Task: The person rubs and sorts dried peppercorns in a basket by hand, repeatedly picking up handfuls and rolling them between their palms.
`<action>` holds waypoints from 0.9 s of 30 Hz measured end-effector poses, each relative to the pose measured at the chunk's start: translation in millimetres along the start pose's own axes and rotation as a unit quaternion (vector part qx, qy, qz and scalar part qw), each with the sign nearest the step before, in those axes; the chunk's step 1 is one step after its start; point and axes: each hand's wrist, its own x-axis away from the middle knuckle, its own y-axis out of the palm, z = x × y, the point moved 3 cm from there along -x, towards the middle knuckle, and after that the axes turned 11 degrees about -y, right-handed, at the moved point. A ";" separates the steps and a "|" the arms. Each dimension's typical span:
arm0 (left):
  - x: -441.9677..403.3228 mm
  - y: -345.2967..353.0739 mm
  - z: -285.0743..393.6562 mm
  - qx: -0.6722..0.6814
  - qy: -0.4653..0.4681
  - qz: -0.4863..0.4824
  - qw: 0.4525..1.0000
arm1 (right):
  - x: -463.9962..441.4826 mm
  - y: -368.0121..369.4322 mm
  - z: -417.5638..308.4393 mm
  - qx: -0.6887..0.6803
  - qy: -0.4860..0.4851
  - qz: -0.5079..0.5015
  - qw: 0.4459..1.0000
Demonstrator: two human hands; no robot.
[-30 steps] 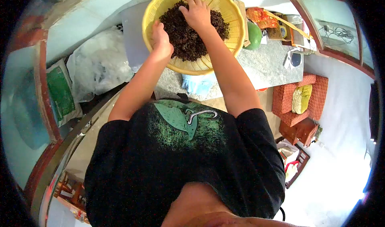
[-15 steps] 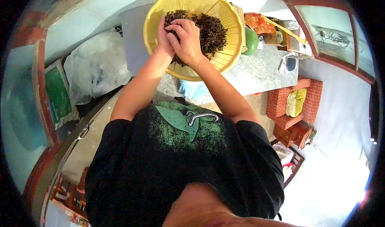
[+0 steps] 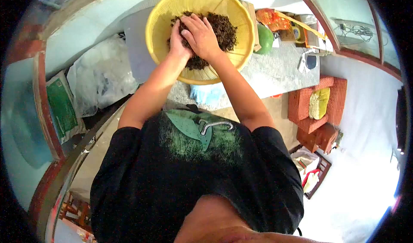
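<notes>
Inside the basket [image 3: 234, 11], the left hand [image 3: 179, 46] is curving along the left part of a dark heap [image 3: 223, 30]; the right hand [image 3: 203, 39] is lying over the heap, fingers slightly apart. Whether they are holding pieces, I cannot tell. On the tabletop [image 3: 284, 67], just right of the basket, a melon [image 3: 265, 40] is resting.

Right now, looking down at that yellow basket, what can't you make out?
All in the head view:
- Whether anything is held between the palms: the right hand overlaps part of the left hand.
- What the dark pieces are: too small to tell.
- The basket floor's middle: covered by those pieces.
- What the plastic bag holds: its cloudy plastic blurs it.
- The blue thing's far end: hidden by the basket.
</notes>
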 end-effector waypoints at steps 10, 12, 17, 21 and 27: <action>0.9 11.5 9.1 0.038 -0.060 -0.054 0.996 | -30.8 -105.2 -30.2 -0.052 -0.019 0.231 0.971; -3.1 8.3 4.4 -0.003 -0.033 -0.024 0.999 | -12.8 -47.4 -13.2 -0.019 0.009 0.065 0.998; -7.1 -12.4 5.6 -0.015 0.015 0.016 1.000 | -13.7 -12.9 1.5 -0.055 -0.017 0.030 0.998; -0.6 0.5 9.1 0.085 -0.101 -0.225 0.965 | -24.5 -75.7 -19.3 -0.075 -0.008 0.126 0.989; -10.2 -7.0 7.1 0.090 -0.115 -0.325 0.934 | -2.5 -46.8 -18.5 -0.029 0.020 0.090 0.995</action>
